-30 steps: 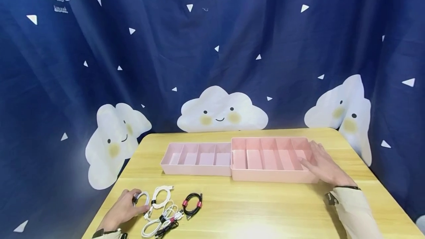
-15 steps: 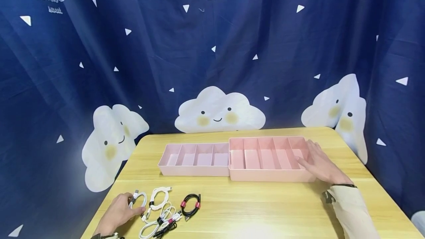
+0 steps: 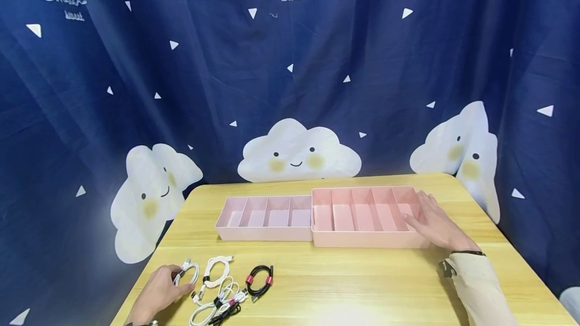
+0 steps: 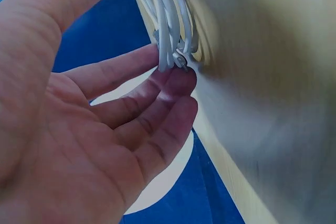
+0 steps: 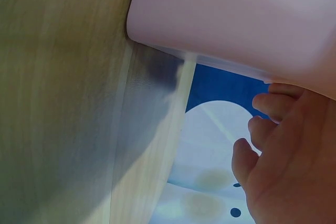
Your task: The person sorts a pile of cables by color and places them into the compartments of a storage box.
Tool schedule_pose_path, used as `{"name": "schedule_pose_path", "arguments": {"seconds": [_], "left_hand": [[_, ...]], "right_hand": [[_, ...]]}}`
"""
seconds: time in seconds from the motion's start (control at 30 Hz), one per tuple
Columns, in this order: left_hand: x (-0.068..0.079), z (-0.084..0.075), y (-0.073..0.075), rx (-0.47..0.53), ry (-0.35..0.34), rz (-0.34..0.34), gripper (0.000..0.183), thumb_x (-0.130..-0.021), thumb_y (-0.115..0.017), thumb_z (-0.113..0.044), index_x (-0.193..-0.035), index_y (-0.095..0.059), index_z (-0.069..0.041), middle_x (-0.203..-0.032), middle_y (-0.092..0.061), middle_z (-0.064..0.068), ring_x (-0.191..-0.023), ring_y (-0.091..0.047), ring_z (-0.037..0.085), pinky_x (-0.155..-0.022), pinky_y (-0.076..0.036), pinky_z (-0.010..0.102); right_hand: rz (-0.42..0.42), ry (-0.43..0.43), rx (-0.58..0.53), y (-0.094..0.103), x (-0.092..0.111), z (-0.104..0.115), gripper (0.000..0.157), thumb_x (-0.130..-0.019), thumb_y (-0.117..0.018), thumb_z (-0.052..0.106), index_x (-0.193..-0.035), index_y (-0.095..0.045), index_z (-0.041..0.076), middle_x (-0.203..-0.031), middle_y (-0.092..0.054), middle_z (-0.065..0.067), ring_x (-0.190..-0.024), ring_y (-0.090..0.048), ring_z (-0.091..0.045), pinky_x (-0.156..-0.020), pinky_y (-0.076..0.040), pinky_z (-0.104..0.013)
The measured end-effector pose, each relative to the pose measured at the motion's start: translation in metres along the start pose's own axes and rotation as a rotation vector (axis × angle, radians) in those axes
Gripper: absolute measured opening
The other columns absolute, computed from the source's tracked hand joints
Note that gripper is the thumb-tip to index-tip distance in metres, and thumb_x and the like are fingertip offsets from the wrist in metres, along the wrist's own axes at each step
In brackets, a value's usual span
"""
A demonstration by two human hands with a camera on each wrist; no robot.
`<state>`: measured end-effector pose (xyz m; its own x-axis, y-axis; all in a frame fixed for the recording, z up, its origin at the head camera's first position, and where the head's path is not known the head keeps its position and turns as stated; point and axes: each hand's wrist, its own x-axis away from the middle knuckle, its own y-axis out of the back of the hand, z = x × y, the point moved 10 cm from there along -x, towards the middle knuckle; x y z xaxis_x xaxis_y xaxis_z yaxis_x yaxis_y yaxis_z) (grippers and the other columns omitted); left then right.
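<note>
My left hand (image 3: 159, 288) is at the table's left side, its thumb and fingers around a coiled white cable (image 3: 194, 271). In the left wrist view the strands of that white cable (image 4: 169, 22) run between the thumb and the fingertips, close to the wood. My right hand (image 3: 437, 223) holds the right end of a pink divided organizer box (image 3: 371, 239), thumb over the rim and fingers along the outer end wall. In the right wrist view the box wall (image 5: 226, 19) hides the thumb; several fingers curve loosely beside it.
A lilac divided box (image 3: 267, 234) adjoins the pink one on the left. Near my left hand lie another white cable coil (image 3: 210, 270), a tangle of white cable (image 3: 204, 311), a black cable (image 3: 222, 316) and a black coil with red ties (image 3: 250, 283). A patterned blue curtain (image 3: 290, 89) stands behind the table.
The view has shifted slightly, so everything sits a little further left. My left hand has drawn the white coil slightly left, away from the other cables. My right hand stays at the pink box.
</note>
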<state>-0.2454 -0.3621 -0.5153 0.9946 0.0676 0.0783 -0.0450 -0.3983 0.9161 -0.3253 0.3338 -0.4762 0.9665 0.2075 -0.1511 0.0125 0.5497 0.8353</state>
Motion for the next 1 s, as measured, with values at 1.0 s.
{"name": "schedule_pose_path", "arguments": {"seconds": [1.0], "left_hand": [[-0.003,-0.027,0.010,0.027,-0.138,-0.036,0.058,-0.074,-0.089,-0.034,-0.118,-0.072,0.001,-0.089,-0.063,0.002,-0.076,-0.050,0.010,-0.068,-0.043,0.026]], "right_hand": [[0.010,-0.006,-0.004,-0.003,0.000,-0.003,0.096,-0.105,-0.052,0.050,-0.159,-0.007,-0.016,-0.164,-0.005,-0.042,-0.154,0.000,-0.060,-0.123,-0.008,-0.071]]}}
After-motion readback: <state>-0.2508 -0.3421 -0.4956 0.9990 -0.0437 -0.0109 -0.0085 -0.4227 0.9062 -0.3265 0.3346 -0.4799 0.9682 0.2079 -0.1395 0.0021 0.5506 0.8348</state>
